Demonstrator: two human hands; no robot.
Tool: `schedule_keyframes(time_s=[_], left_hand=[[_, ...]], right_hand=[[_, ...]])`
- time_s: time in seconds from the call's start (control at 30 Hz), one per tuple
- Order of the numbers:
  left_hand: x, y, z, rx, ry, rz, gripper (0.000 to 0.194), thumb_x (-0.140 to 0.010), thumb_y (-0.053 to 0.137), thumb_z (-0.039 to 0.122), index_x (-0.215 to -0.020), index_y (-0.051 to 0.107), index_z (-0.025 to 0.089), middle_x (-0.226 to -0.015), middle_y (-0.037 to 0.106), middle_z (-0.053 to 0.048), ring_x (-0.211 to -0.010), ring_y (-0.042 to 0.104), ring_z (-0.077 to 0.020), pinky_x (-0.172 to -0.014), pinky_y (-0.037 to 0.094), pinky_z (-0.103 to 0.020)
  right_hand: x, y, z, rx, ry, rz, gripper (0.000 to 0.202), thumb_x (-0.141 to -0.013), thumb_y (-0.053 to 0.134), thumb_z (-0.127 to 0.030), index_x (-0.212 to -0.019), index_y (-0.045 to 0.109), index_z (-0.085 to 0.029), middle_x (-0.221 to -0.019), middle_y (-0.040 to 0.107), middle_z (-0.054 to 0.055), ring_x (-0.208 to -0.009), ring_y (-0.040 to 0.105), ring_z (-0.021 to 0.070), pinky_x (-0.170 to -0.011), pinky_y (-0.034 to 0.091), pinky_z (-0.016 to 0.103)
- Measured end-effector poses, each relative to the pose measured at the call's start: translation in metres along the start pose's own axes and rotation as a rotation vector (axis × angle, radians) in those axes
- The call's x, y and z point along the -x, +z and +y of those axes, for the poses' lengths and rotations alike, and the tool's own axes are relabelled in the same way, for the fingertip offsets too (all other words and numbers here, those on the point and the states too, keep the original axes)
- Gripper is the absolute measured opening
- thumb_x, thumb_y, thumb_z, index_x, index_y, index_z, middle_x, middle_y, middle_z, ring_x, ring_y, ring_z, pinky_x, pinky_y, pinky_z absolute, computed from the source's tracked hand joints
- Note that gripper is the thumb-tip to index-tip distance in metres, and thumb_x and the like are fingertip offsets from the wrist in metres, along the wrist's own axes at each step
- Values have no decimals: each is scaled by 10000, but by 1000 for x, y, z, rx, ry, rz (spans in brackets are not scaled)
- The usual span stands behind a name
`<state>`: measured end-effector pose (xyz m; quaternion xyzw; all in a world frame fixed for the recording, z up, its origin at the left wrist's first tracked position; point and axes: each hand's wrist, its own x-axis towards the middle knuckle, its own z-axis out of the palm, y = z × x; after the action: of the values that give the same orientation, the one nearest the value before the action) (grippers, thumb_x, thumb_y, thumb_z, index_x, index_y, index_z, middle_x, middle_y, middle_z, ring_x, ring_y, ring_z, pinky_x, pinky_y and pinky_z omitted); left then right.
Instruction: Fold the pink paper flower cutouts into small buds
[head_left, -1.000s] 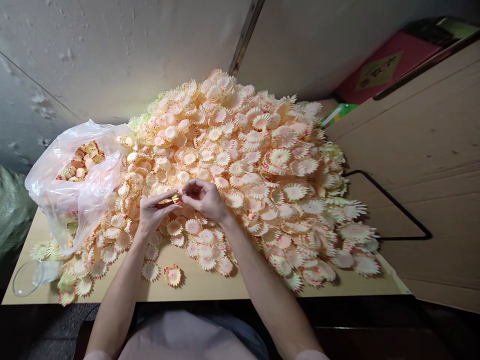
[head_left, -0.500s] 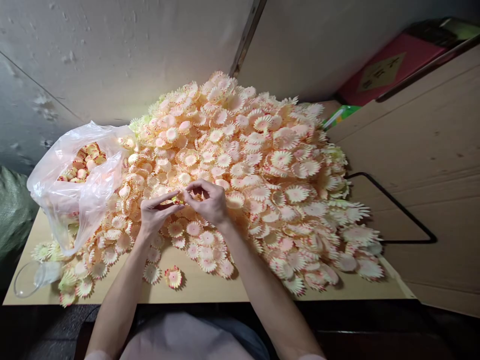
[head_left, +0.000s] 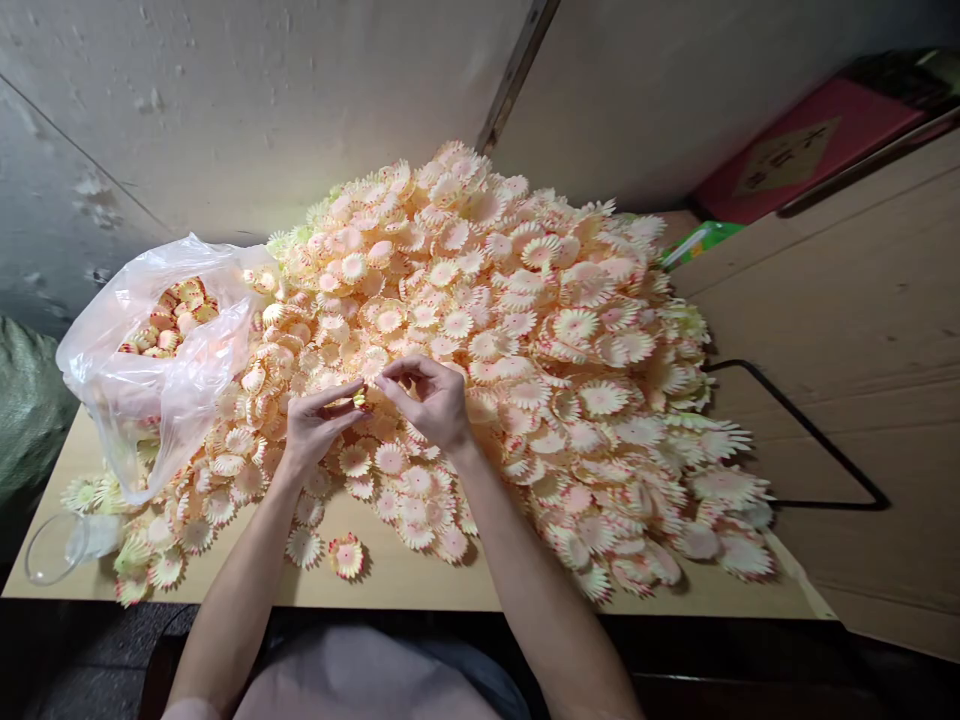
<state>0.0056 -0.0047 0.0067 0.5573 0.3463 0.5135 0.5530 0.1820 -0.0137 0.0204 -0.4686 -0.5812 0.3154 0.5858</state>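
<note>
A small yellow and red petal piece (head_left: 359, 398) is pinched between the fingertips of my left hand (head_left: 321, 425). Just right of it is my right hand (head_left: 431, 400), its thumb and forefinger brought together; what they hold, if anything, is too small to make out. Both hands are over the front of a large heap of pale pink and cream petal discs (head_left: 525, 330). A single yellow disc with red tips (head_left: 346, 556) lies apart on the table, nearer my body.
A translucent plastic bag (head_left: 112, 370) holding small curled petal pieces (head_left: 176, 318) sits at the left. A clear round container (head_left: 56, 549) lies at the front left corner of the table (head_left: 420, 592). Cardboard (head_left: 840, 400) and a black metal bar (head_left: 814, 440) stand at the right.
My right hand has moved slightly right, away from the left fingertips, leaving a small gap. The petal piece stays in my left hand. The view has shifted a little.
</note>
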Motion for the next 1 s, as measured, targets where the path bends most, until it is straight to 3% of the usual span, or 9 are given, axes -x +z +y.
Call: schedule_keyframes(time_s=[0.1, 0.27, 1.0], left_hand=[[0, -3, -3, -15, 1, -10, 388, -633, 848, 261, -1005, 765, 190, -1085, 743, -92, -912, 735, -264, -815, 645, -368], [-1, -5, -6, -22, 4, -15, 390, -636, 846, 273, -1008, 763, 190, -1098, 738, -97, -923, 732, -267, -832, 640, -389], [-1, -5, -3, -94, 26, -59, 413, -634, 846, 296, -1022, 757, 188, -1048, 752, -91, -865, 744, -249, -795, 646, -358]], right_hand=[[1, -1, -2, -186, 171, -132, 210, -736, 764, -364, -800, 667, -189, -776, 690, 32, -703, 641, 156, -665, 537, 295], [-1, -6, -3, -317, 300, -177, 278, -642, 838, -349, -800, 681, -183, -808, 721, 35, -738, 681, 163, -713, 563, 297], [0, -2, -5, -320, 312, -204, 248, -645, 825, -314, -787, 681, -170, -784, 717, 26, -710, 671, 134, -687, 560, 272]])
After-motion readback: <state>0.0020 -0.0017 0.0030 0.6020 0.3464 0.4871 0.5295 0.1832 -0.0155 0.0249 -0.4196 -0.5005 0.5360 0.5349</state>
